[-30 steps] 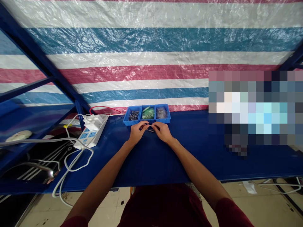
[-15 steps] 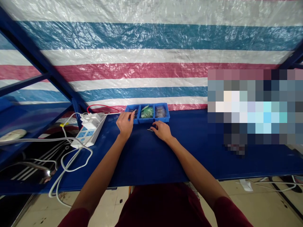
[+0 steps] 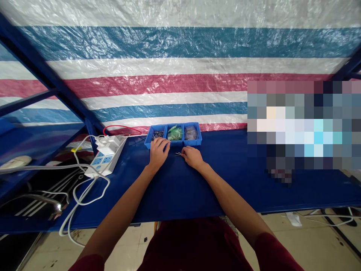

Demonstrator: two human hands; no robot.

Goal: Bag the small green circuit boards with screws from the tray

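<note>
Close to the front wall of the left blue bin (image 3: 147,141), my left hand (image 3: 159,153) is curled with thumb and fingertips near each other; whatever is between them is hidden. That bin holds loose thin metal pieces (image 3: 158,134). My right hand (image 3: 193,158) rests low over the table in front of the bins, its fingers closed on a few thin metal pins (image 3: 178,153) that stick out to the left. Green plastic packets (image 3: 175,133) fill the middle bin, and clear plastic bags (image 3: 191,133) lie in the right bin.
A white power strip (image 3: 108,160) with plugged-in adapters and looping white cables (image 3: 105,188) occupies the left of the blue table (image 3: 180,195). Behind the bins hangs a striped plastic sheet (image 3: 169,84). A blurred-out area covers the right side. Blue frame posts (image 3: 64,96) slant at the left.
My left hand has moved back and slightly right, out from over the left bin, which has shifted a little left. My right hand stays nearly in place with the metal pins.
</note>
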